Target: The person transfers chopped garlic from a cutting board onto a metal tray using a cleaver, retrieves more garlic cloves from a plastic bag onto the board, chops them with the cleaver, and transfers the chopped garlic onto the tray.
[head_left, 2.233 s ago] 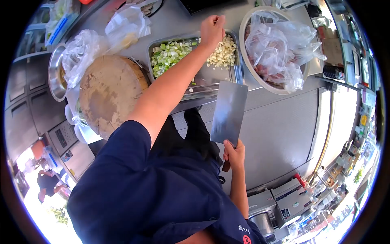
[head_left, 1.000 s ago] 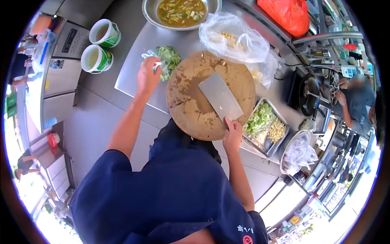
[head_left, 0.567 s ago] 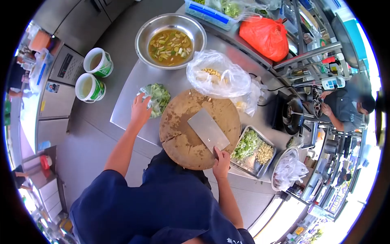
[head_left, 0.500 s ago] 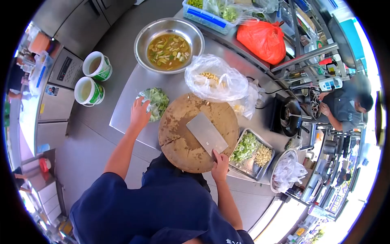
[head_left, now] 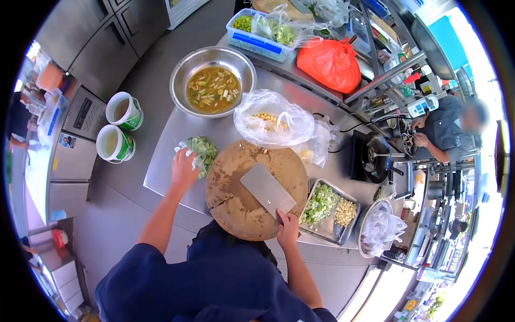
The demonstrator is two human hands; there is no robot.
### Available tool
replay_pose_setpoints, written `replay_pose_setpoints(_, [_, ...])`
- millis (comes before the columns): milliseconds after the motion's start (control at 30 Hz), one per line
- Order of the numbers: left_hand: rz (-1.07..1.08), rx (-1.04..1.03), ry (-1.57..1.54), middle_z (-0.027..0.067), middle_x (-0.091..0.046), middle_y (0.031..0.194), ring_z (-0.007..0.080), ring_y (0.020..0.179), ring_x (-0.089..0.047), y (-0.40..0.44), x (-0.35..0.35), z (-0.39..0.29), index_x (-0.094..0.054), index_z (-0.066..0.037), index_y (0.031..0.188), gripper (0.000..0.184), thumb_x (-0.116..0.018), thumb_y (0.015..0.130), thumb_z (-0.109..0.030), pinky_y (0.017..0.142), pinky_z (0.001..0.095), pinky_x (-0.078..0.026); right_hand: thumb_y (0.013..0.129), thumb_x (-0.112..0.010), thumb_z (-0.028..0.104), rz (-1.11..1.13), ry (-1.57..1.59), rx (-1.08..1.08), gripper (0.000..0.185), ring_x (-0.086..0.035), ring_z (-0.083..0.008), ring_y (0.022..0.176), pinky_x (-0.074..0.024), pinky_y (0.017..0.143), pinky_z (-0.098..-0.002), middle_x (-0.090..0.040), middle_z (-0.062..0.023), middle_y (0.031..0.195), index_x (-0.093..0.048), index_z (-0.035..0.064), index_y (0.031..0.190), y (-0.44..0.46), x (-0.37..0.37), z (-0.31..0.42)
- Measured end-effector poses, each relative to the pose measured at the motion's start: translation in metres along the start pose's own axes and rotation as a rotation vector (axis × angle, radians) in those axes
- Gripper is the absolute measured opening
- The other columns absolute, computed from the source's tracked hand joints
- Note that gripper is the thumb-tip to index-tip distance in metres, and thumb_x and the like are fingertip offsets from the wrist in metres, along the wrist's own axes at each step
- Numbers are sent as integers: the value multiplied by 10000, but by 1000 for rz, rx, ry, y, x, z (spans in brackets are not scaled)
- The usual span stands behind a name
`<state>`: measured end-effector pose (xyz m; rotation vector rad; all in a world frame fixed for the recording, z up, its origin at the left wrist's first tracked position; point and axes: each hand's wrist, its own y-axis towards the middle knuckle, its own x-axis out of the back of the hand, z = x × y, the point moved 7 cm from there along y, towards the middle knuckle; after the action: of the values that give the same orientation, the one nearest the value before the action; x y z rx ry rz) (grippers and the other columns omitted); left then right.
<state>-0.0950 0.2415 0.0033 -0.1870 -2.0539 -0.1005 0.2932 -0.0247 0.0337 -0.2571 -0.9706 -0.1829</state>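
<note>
My left hand (head_left: 184,169) is at the table's left side, its fingers curled onto a clear plastic bag of leafy greens (head_left: 204,155). The palm side is hidden. A thick round wooden chopping board (head_left: 228,174) sits in front of my body, its surface worn and cracked. Flat across it lies a cleaver (head_left: 267,189), its broad blade angled toward the upper left. My right hand (head_left: 287,228) is closed around the cleaver's handle at the board's lower right edge, covering most of that handle.
A metal tray (head_left: 335,236) of chopped greens and pale diced pieces stands right of the board. Beyond the board are a plastic bag (head_left: 257,137) and a steel bowl (head_left: 177,88) of liquid with cut pieces. A wok (head_left: 378,169) stands near a co-worker (head_left: 442,129).
The view has shifted slightly, so the board and bowl appear lower. Both hands keep their places on the bag and the cleaver.
</note>
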Motion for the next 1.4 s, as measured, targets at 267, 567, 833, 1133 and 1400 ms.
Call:
replay_pose_setpoints(267, [13, 38, -16, 202, -455, 1583, 408, 1470, -434, -85, 16, -8, -630, -81, 1420, 614, -795, 830, -121, 1176, 544, -405, 787, -646, -101, -22, 28, 53, 719, -569, -367, 1111, -475, 1024, -472, -584, -147, 1151, -681, 221, 1429, -2, 3, -1])
replay_pose_setpoints(567, [-13, 172, 65, 250, -432, 1597, 460, 1478, -412, -189, 74, 40, -579, -70, 1463, 625, -771, 871, -117, 1200, 522, -391, 766, -695, -103, -54, 60, 76, 706, -572, -363, 1102, -500, 974, -465, -580, -131, 1137, -695, 215, 1396, -5, -3, -14])
replay_pose_setpoints(833, [-93, 226, 38, 293, -439, 1577, 484, 1455, -437, -214, 108, 133, -555, -50, 1481, 621, -774, 909, -154, 1190, 536, -401, 735, -647, -133, -94, 40, 5, 705, -583, -359, 1102, -498, 981, -461, -604, -131, 1104, -718, 211, 1346, -2, -8, -12])
replay_pose_setpoints(1133, [48, 205, 1, 287, -447, 1553, 485, 1432, -456, -166, 167, 242, -565, -46, 1432, 606, -781, 867, -84, 1169, 523, -426, 814, -607, -95, -195, -206, -135, 521, -650, -358, 1039, -526, 926, -459, -663, -170, 1080, -730, 111, 1277, 4, -10, 24])
replay_pose_setpoints(1400, [115, 108, 21, 286, -430, 1574, 477, 1450, -449, -118, 155, 261, -541, -51, 1476, 641, -782, 885, -106, 1186, 516, -412, 955, -655, 163, -357, -93, -381, 247, -763, -346, 1015, -589, 885, -442, -779, -175, 1105, -762, 96, 1167, 139, 39, -16])
